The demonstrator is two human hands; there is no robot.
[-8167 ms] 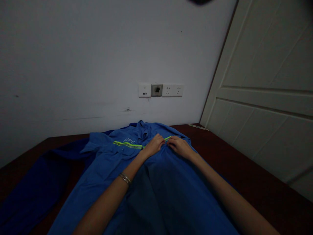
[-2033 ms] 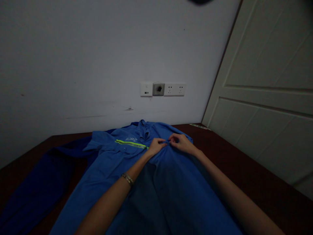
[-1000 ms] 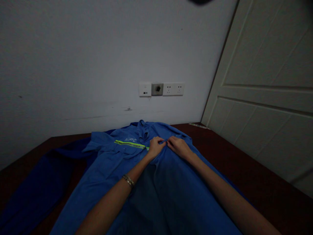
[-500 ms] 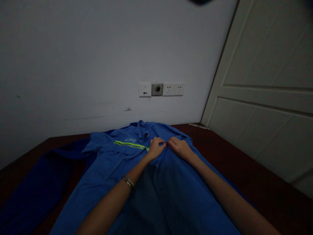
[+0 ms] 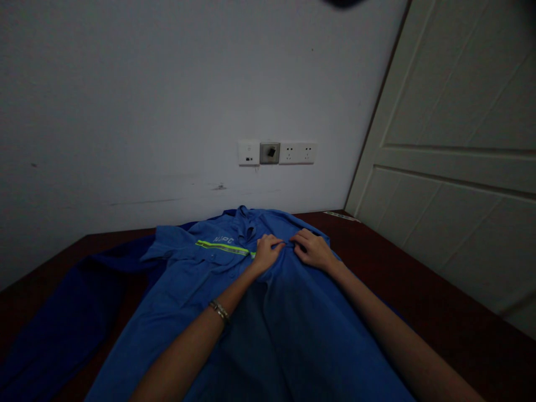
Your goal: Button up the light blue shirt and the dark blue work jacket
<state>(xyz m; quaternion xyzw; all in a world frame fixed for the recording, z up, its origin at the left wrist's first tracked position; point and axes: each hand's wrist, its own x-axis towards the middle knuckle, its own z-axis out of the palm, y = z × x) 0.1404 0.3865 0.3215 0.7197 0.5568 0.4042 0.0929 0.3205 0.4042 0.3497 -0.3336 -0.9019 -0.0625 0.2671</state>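
While its collar pointed toward the wall (image 5: 167, 111), the blue shirt (image 5: 180, 290) lay spread over the surface (image 5: 385, 257), creased, with pale lettering (image 5: 224, 240) above a bright yellow-green strip (image 5: 221, 247) on the chest. Its near part ran down toward the camera in long, shadowed folds. Darker blue cloth (image 5: 67, 312) showed beside and partly beneath it at left.

Both forearms reached forward and inward. The left hand (image 5: 266, 257), with a bracelet (image 5: 220, 311) on its wrist, had its fingers nearly closed, pinching a bit of the shirt's fabric; the right hand (image 5: 314, 251), fingers curled, gripped the fabric just beside it.

The surface was dark reddish brown. Socket plates (image 5: 297, 153) sat on the scuffed, pale wall, and a white panelled door (image 5: 452, 134) stood at right in dim light.
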